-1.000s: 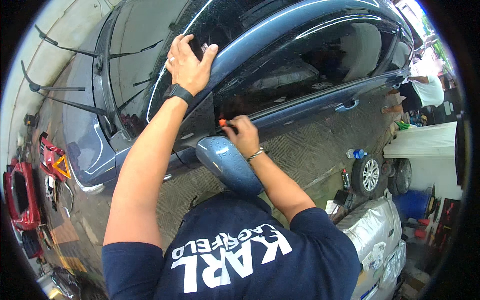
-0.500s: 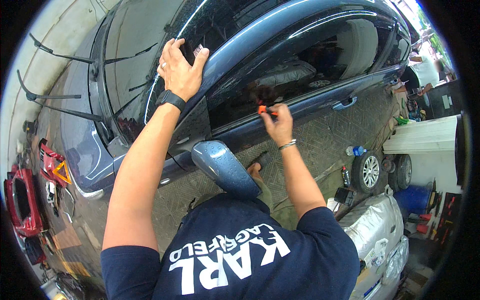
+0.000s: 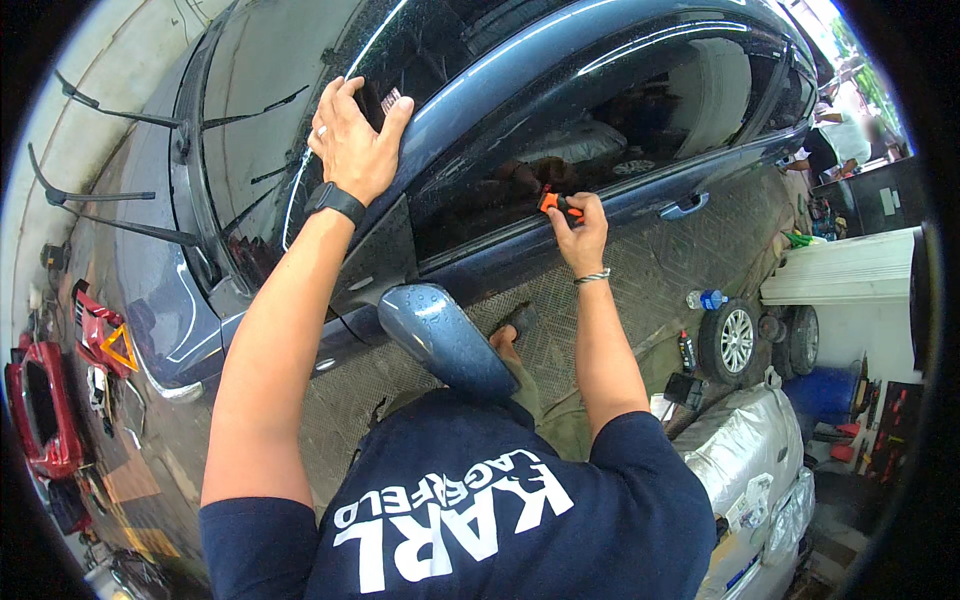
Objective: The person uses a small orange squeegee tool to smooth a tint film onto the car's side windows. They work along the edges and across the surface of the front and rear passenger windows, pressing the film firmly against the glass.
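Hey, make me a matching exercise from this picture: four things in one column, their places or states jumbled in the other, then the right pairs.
Things
1. Left hand
2. Orange-and-black tool
3. Side mirror
4. Spoked wheel

Places and states
A. Blue, dotted with water drops
B. Beside a clear bottle with blue on it
C. Held by the right hand, near the side window
D. Open, at the edge of the windscreen

Right pairs: 1-D, 2-C, 3-A, 4-B
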Demonstrator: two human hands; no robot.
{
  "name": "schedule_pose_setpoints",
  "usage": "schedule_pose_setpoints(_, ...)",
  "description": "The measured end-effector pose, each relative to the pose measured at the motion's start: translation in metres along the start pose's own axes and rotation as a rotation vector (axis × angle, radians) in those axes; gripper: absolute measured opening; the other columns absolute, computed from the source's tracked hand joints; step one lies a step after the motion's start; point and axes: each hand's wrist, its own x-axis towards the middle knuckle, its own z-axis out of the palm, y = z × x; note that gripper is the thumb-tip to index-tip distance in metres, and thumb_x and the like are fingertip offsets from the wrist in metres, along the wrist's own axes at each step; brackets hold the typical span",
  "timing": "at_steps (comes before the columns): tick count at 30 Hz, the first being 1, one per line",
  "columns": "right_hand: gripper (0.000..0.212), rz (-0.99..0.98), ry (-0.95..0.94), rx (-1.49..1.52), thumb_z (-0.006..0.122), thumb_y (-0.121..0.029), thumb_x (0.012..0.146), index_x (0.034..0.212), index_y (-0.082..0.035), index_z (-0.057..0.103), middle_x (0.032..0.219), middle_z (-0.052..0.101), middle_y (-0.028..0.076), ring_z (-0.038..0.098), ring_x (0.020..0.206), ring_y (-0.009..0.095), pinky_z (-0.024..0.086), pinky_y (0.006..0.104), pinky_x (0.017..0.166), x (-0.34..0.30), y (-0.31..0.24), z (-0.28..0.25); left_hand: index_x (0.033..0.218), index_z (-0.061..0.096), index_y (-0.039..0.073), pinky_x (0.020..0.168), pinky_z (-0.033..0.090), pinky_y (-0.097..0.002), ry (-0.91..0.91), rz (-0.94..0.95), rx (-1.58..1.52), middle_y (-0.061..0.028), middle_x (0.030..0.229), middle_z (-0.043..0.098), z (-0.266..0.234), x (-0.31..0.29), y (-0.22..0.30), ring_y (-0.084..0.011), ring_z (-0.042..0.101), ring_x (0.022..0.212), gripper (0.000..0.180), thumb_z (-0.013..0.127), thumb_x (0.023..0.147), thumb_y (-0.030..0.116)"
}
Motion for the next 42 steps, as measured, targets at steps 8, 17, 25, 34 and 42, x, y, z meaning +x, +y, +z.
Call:
schedule_pose_setpoints(8, 0.022, -0.306, -0.277, 0.079, 0.086, -0.011, 0.077, 0.094, -0.008, 0.071, 0.098, 0.068, 0.013, 0.065, 0.096, 0.036, 0.055, 0.0455, 0.084, -0.055, -0.111, 0.092, 0.148, 0.051, 0.008, 0.124, 0.024, -0.0571, 0.017, 0.003, 0.048, -0.0218, 0.161, 0.043, 0.003, -0.001, -0.004, -0.0401, 0.036, 0.152, 0.074, 0.066, 0.098, 0.06)
schedule_pose_setpoints(17, 0.028, -0.052, 0.052, 0.017, 0.087, -0.007, 0.078, 0.096, -0.004, 0.066, 0.096, 0.066, 0.016, 0.066, 0.088, 0.036, 0.056, 0.0434, 0.078, 0.005, -0.027, 0.012, 0.149, 0.05, 0.004, 0.124, 0.023, -0.0581, 0.006, 0.005, 0.034, -0.0243, 0.161, 0.041, 0.0, 0.002, -0.003, -0.0431, 0.036, 0.152, 0.081, 0.068, 0.095, 0.061)
schedule_pose_setpoints(25, 0.022, -0.26, -0.246, 0.106, 0.086, -0.011, 0.079, 0.093, -0.007, 0.069, 0.1, 0.067, 0.013, 0.064, 0.098, 0.036, 0.055, 0.0459, 0.085, -0.048, -0.12, 0.087, 0.149, 0.051, 0.008, 0.123, 0.027, -0.0575, 0.038, 0.002, 0.061, -0.0209, 0.162, 0.042, 0.004, -0.003, -0.006, -0.0409, 0.038, 0.151, 0.075, 0.066, 0.098, 0.061)
schedule_pose_setpoints(34, 0.028, -0.054, 0.132, -0.005, 0.088, -0.011, 0.08, 0.095, -0.003, 0.066, 0.096, 0.067, 0.014, 0.065, 0.089, 0.034, 0.054, 0.0431, 0.078, 0.022, -0.026, 0.005, 0.15, 0.05, 0.007, 0.124, 0.026, -0.0574, 0.028, 0.001, 0.075, -0.0222, 0.162, 0.042, 0.002, -0.002, -0.005, -0.0415, 0.037, 0.152, 0.079, 0.064, 0.098, 0.063)
schedule_pose_setpoints(42, 0.021, -0.282, -0.193, 0.111, 0.085, -0.013, 0.079, 0.091, -0.007, 0.068, 0.097, 0.065, 0.014, 0.062, 0.094, 0.037, 0.053, 0.047, 0.084, -0.016, -0.118, 0.071, 0.15, 0.05, 0.007, 0.123, 0.027, -0.0577, 0.035, 0.004, 0.065, -0.0226, 0.162, 0.042, 0.002, -0.002, -0.008, -0.0415, 0.037, 0.151, 0.079, 0.064, 0.098, 0.064)
